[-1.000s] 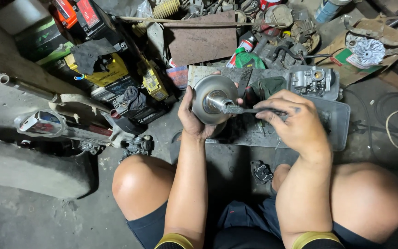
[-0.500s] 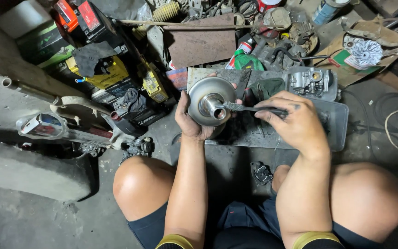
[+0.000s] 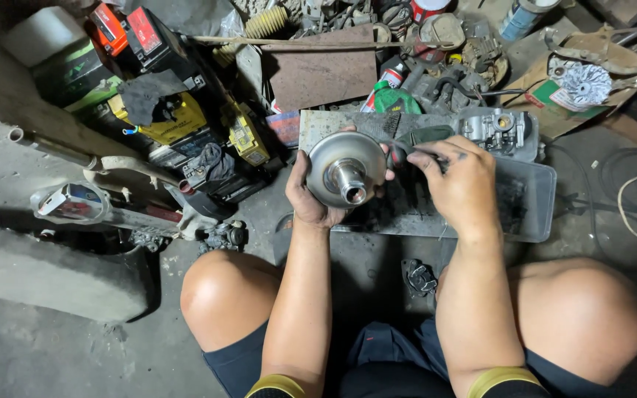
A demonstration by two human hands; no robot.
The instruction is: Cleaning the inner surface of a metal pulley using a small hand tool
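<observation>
cupped from below and behind, our left hand (image 3: 311, 195) clasps the round metal pulley (image 3: 346, 169), its dished face and short centre boss tilted up toward us, held in the air over the near edge of the grey tray (image 3: 532, 210). at three o'clock of the pulley our right hand (image 3: 460, 188) is clenched on a dark-handled tool (image 3: 399, 153) whose tip points at the boss; we cannot tell whether the tip touches. we judge it best to keep the pulley braced against the palm and work the tool squarely, with small pressure. counting left to right: two yellow batteries (image 3: 167, 121) at ten o'clock, one pulley, one tool, one carburettor (image 3: 497, 129) at two o'clock, one tray.
</observation>
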